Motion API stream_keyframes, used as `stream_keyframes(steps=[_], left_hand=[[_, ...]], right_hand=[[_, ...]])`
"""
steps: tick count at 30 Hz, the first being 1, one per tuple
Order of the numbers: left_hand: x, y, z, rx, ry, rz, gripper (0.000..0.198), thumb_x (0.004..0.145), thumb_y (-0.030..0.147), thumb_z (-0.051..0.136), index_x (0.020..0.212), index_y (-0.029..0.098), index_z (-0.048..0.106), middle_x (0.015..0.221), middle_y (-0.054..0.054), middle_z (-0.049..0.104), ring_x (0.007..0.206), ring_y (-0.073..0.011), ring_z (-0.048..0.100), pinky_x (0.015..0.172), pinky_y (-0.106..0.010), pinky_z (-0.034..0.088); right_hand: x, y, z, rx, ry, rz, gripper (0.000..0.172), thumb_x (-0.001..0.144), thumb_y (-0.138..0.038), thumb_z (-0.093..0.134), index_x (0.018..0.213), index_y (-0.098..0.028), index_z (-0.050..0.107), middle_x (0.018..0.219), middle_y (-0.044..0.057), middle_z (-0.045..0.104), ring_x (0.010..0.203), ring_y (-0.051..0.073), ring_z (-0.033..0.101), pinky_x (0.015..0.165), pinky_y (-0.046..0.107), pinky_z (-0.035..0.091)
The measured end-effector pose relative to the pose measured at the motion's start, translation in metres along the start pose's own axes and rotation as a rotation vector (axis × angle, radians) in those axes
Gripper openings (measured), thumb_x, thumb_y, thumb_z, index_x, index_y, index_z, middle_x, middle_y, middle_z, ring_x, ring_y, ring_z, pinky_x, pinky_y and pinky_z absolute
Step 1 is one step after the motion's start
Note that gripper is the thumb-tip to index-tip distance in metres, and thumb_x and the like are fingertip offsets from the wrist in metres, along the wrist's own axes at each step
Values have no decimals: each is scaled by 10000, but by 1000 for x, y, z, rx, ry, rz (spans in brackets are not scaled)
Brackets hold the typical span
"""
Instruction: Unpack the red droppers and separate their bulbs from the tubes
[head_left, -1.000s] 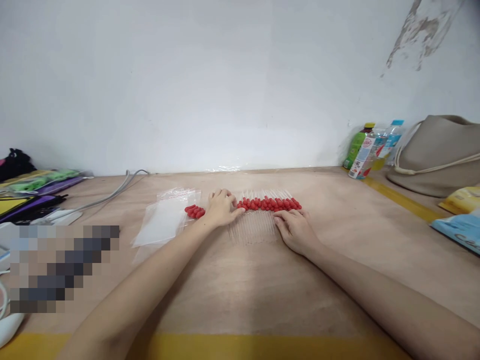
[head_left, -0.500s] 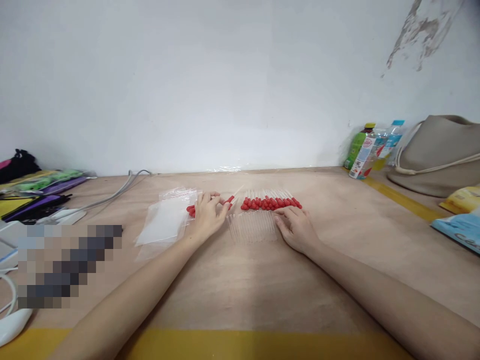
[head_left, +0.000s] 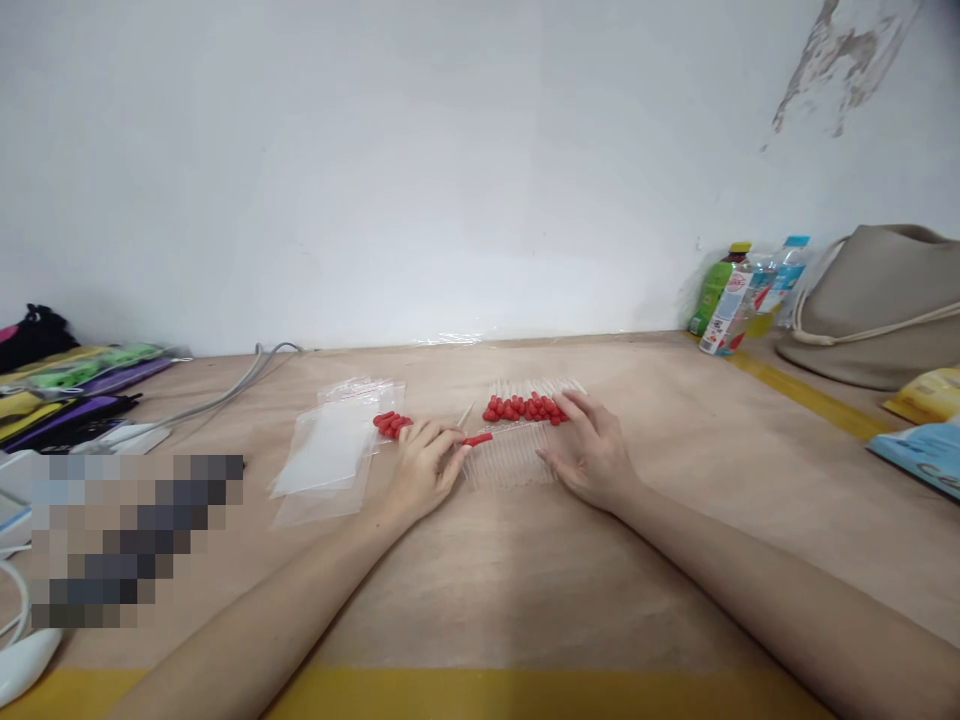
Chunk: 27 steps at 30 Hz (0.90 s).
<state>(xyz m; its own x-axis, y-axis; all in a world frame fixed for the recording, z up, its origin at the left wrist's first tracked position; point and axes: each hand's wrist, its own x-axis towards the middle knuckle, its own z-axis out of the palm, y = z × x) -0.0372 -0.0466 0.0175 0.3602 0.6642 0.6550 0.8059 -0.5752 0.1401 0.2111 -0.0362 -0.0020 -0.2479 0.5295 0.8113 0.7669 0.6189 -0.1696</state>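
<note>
A row of clear droppers with red rubber bulbs (head_left: 525, 408) lies on the wooden table (head_left: 525, 560), tubes pointing toward me. My left hand (head_left: 420, 470) pinches one red-bulbed dropper (head_left: 477, 439) drawn off the row's left end. My right hand (head_left: 592, 450) rests flat, fingers spread, on the right part of the row. A small heap of loose red bulbs (head_left: 391, 422) sits just beyond my left hand, beside a pile of clear plastic bags (head_left: 330, 450).
Bottles (head_left: 731, 295) and a beige bag (head_left: 877, 310) stand at the back right, with snack packets (head_left: 919, 430) nearer. Cables (head_left: 225, 390), coloured packets (head_left: 67, 385) and a white device (head_left: 22, 660) lie at the left. A yellow stripe (head_left: 450, 695) marks the near edge.
My left hand left the row's left end, picked up one dropper and drew it toward me. My right hand slid up and left onto the row's right end, covering some bulbs.
</note>
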Motion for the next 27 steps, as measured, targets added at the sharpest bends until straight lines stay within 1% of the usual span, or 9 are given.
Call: stream_keyframes(steps=[2,4,8,11,15,17,21,25,27], left_hand=[[-2,2,1,26,-18,51,150,838,276,468,865,216,603,932,-30,618,881,-176,508,779,-345,352],[-3,3,2,49,-32,91,148,833,279,476,877,221,605,943,-29,621,873,-174,510,768,-342,349],[-4,3,3,54,-26,149,138,822,271,490,865,218,610,937,-32,630,875,-174,518,770,-344,354],[-3,5,2,15,-17,163,153,819,268,490,908,219,604,972,-37,630,924,-179,527,807,-352,369],[0,12,6,-43,-33,207,324,802,328,519,1103,210,540,1155,-61,567,1117,-212,457,932,-390,339],[2,14,10,-63,-64,256,291,807,342,520,1064,213,568,1147,-54,578,1134,-207,456,953,-387,332],[2,14,19,-92,-75,308,169,840,289,488,923,216,616,993,-20,654,1050,-167,531,952,-359,345],[1,14,19,-93,-55,328,155,841,272,490,913,209,611,952,-17,668,1025,-161,550,942,-354,353],[1,16,17,-95,-60,333,153,842,269,488,914,205,607,943,-18,671,1023,-161,552,936,-351,357]], right_hand=[[1,-2,-1,-32,-75,-74,532,769,-420,537,1243,-199,439,1245,111,459,1138,252,414,947,433,327],[1,-3,0,-32,-143,-135,428,784,-406,530,1173,-230,516,1223,82,504,1142,237,421,973,444,292],[2,-6,4,8,-192,-195,257,819,-345,506,1039,-254,604,1130,49,588,1122,208,459,988,449,268],[2,-8,6,36,-218,-213,195,837,-312,490,952,-260,639,1049,29,630,1097,192,487,986,440,275],[2,-11,7,55,-227,-236,194,842,-306,483,936,-261,646,1010,21,646,1082,195,499,1003,462,246],[2,-13,7,70,-233,-257,201,841,-307,482,959,-267,640,1012,19,647,1084,197,497,1014,476,228],[2,-20,8,105,-259,-261,226,842,-314,476,1000,-254,627,1025,23,644,1080,195,501,1023,470,238],[1,-21,13,170,-265,-273,260,850,-321,470,1039,-210,609,1036,30,643,1073,192,514,1046,475,222],[-1,-19,18,225,-260,-290,259,870,-280,436,1058,-203,597,1044,27,641,1086,178,511,1041,448,264]])
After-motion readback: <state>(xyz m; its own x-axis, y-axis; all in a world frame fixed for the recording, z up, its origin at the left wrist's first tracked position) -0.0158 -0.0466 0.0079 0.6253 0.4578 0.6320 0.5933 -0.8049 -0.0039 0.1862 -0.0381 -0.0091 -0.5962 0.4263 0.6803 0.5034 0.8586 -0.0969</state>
